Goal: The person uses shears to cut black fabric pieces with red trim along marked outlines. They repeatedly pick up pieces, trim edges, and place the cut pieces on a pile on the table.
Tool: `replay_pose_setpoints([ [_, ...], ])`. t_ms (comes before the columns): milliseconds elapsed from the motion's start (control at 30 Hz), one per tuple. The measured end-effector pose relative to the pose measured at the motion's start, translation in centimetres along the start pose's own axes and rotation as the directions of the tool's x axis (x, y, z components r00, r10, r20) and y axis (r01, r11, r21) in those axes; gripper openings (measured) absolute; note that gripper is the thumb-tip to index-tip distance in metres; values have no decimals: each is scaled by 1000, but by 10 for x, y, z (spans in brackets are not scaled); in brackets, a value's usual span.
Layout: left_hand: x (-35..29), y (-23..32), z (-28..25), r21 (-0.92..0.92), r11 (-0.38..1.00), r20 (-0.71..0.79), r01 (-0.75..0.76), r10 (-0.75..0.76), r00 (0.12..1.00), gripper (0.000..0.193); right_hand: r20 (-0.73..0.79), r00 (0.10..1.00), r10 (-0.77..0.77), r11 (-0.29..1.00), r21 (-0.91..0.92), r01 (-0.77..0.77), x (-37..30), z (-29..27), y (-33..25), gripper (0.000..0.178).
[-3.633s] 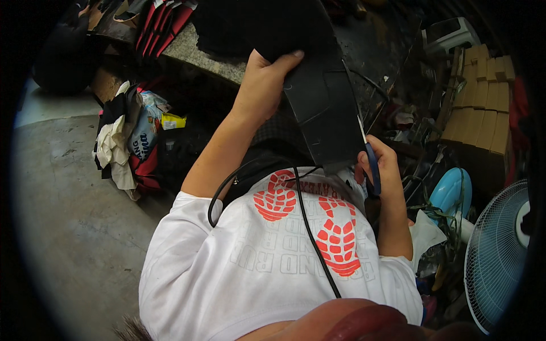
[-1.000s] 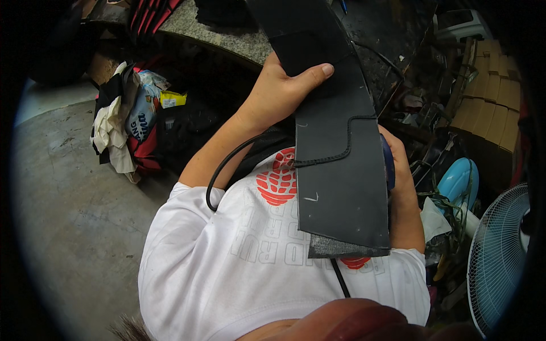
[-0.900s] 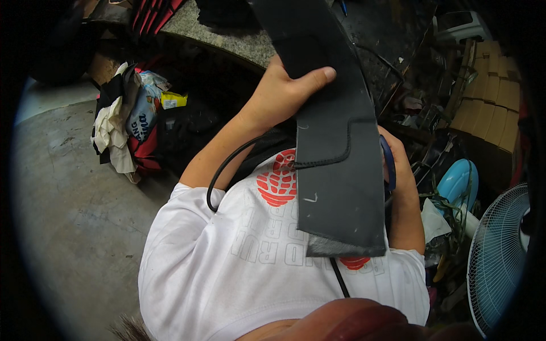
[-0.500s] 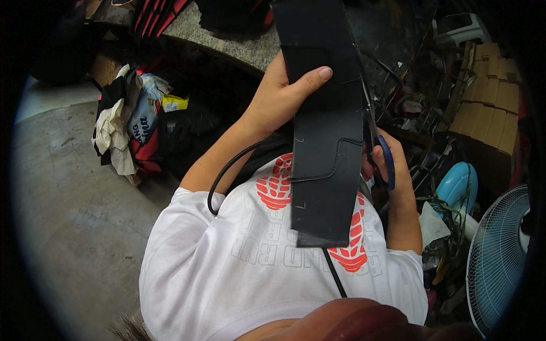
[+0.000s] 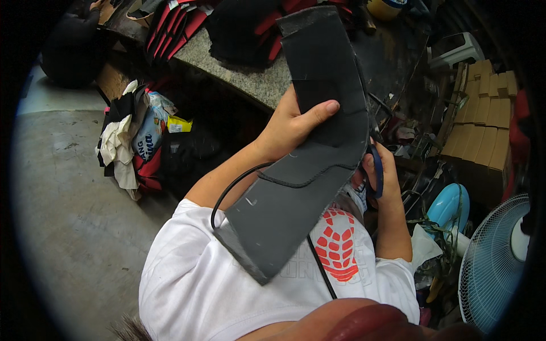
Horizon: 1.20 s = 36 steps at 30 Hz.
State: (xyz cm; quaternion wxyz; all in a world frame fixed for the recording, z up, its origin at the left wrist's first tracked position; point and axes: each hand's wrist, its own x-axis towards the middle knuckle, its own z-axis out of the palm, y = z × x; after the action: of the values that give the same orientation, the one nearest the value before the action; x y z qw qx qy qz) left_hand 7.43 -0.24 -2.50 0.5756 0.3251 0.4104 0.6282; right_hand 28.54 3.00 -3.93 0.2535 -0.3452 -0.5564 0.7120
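My left hand (image 5: pixel 296 120) grips a long black strip of sheet material (image 5: pixel 284 196), thumb on top and the other fingers hidden behind it. The strip bends near its middle, its lower part slanting toward my chest, and a stitched line crosses it. At the strip's right edge, my right hand (image 5: pixel 385 170) is closed around the blue handles of a pair of scissors (image 5: pixel 375 170). Their dark blades run up along that edge; how far apart they stand is hard to make out.
A speckled grey tabletop (image 5: pixel 227 74) carries red and black pieces (image 5: pixel 176 31). Bags and cloth scraps (image 5: pixel 122 142) are heaped at the left. To the right are stacked tan cartons (image 5: pixel 483 122), a light-blue rounded object (image 5: pixel 449 204) and a fan (image 5: pixel 495 261). A black cable (image 5: pixel 321 267) hangs across my shirt.
The strip, straight before, now bends, and its lower end has swung left. My left hand has come a little lower, and the scissors have shifted slightly left and down.
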Motion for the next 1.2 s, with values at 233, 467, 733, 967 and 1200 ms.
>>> replay_pose_setpoints([
  [233, -1, -8, -2, -31, 996, 88, 87, -84, 993, 50, -30, 983, -182, 973, -149, 175, 18, -4, 4, 32],
  [467, 0, -13, -4, -89, 991, 124, 104, -93, 988, 49, -12, 977, -211, 976, -63, 210, 28, -2, 7, 31],
  [733, 1, -14, -5, -130, 981, 152, 143, -122, 981, 50, -93, 927, -364, 913, -231, 336, 36, 4, 9, 37],
  [967, 3, -7, -14, -241, 956, 110, 167, -144, 984, 49, -75, 988, -132, 967, -231, 112, 46, 12, -15, 39],
  [1200, 2, -5, -19, -210, 963, 96, 169, -152, 984, 47, -24, 971, -237, 961, -153, 231, 65, 19, -13, 38],
])
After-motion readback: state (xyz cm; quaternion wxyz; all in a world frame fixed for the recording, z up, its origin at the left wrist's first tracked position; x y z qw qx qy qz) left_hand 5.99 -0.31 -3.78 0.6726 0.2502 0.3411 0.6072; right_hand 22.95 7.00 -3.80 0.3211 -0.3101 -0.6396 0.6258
